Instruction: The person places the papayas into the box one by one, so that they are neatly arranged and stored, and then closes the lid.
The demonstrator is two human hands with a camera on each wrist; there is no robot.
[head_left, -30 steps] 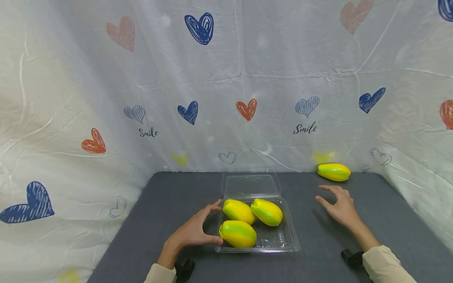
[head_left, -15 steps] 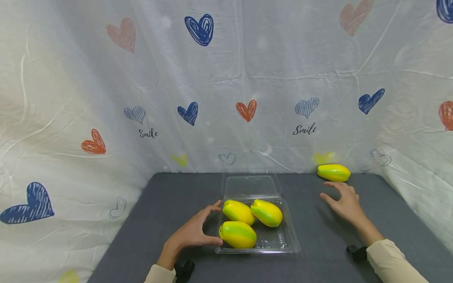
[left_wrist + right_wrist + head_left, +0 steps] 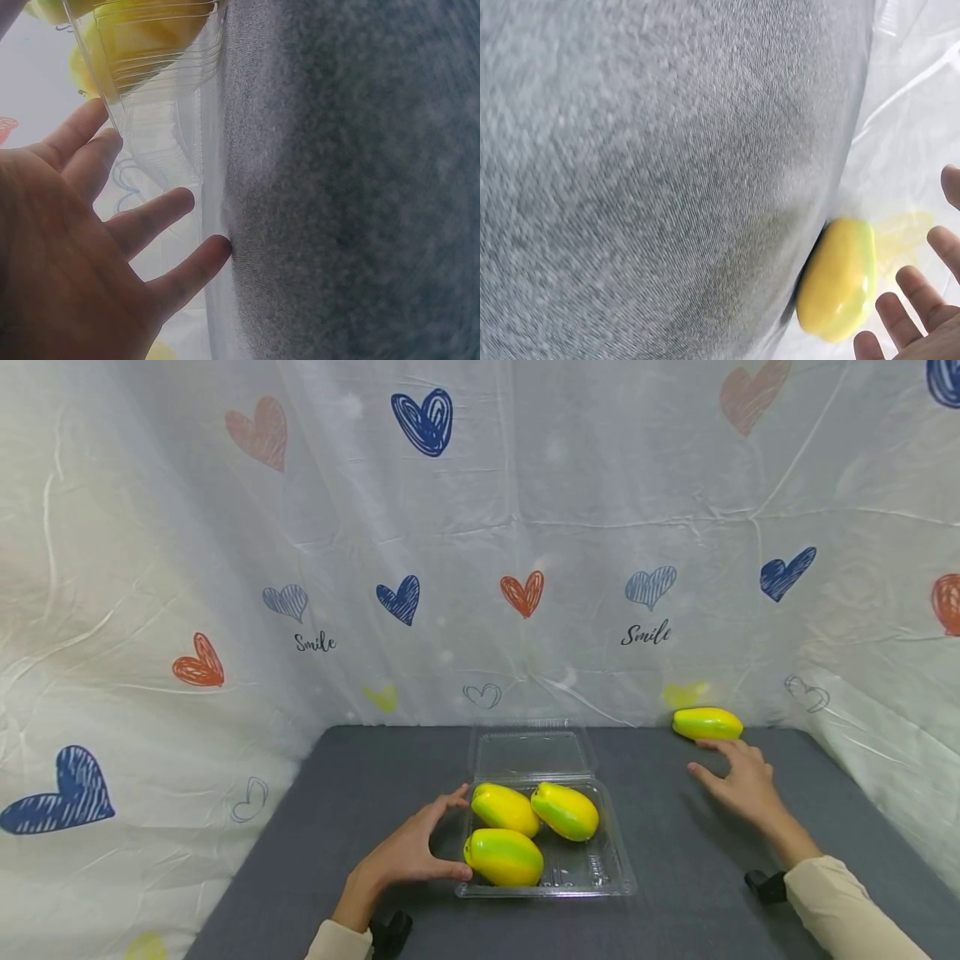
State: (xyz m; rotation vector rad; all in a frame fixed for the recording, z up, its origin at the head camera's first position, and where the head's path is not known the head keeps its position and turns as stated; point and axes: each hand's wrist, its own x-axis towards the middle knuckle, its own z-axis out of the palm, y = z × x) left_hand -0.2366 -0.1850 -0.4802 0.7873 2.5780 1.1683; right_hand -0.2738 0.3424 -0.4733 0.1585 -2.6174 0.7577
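Note:
My left hand rests at the left side of a clear plastic clamshell box, thumb and fingers spread along its rim. In the left wrist view its straight fingers touch or lie close to the box wall. Three yellow-green papayas lie in the box: a front one, a back-left one and a back-right one. My right hand reaches over the table with relaxed, parted fingers and holds nothing. Just beyond its fingertips lies another papaya, also seen whole in the right wrist view.
The box's transparent lid is folded back flat behind it. A dark grey cloth covers the table. White curtain with printed hearts hangs along the back and sides, close behind the lone papaya.
My right hand has moved forward and to the right, closer to the lone papaya. The left hand, the box and the papayas have stayed in place.

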